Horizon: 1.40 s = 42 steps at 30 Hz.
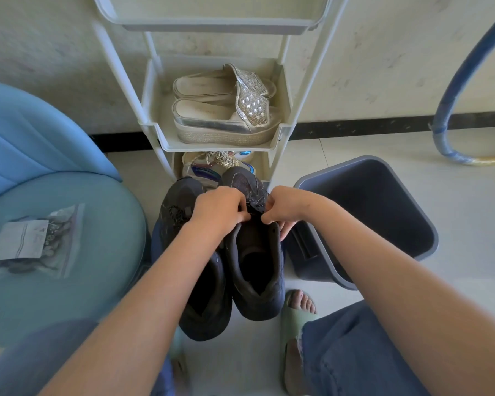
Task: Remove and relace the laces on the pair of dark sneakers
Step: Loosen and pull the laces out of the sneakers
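Head view showed the left hand and right hand pinching the laces of one dark sneaker on the floor, six o'clock of the shoe rack — pulling hard there could jam the knot tighter.

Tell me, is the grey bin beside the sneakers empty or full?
Empty: the grey bin shows only bare inner walls and floor.

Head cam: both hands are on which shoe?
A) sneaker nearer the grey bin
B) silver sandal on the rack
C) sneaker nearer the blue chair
A: the left hand and right hand both pinch the laces of the dark sneaker next to the grey bin.
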Each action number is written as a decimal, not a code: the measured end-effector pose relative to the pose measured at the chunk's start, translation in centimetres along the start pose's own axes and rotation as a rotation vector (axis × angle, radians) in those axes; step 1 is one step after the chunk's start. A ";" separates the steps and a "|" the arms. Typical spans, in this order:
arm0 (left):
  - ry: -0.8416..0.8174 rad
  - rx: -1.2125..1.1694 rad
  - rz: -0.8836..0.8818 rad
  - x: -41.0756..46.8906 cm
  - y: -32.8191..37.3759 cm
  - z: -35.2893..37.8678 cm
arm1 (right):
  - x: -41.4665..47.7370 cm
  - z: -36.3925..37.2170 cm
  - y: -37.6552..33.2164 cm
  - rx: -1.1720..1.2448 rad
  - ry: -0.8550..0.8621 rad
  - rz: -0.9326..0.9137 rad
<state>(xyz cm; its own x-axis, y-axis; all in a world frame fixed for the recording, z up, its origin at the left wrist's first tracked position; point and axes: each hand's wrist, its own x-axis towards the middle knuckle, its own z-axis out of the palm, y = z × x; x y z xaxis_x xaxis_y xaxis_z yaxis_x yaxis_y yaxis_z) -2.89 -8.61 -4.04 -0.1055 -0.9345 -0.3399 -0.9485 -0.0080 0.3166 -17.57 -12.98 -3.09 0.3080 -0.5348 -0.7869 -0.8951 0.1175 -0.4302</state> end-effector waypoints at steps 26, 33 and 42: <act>0.049 0.198 -0.304 -1.7 0.8 1.1 | 3.4 1.3 -0.8 -0.200 0.348 -0.304; 0.145 0.043 -0.282 -2.6 1.0 1.6 | 2.9 2.2 -1.5 -0.388 0.452 -0.385; 0.179 -0.216 -0.373 -2.7 0.9 1.8 | 3.1 3.2 -2.2 -0.561 0.595 -0.372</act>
<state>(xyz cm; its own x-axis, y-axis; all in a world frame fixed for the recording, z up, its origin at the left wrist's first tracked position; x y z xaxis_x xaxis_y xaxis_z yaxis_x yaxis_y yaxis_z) -3.96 -5.43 -4.44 0.3022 -0.9001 -0.3137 -0.8261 -0.4115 0.3850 -13.64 -12.22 -6.01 0.5309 -0.8203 -0.2130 -0.8448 -0.4923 -0.2096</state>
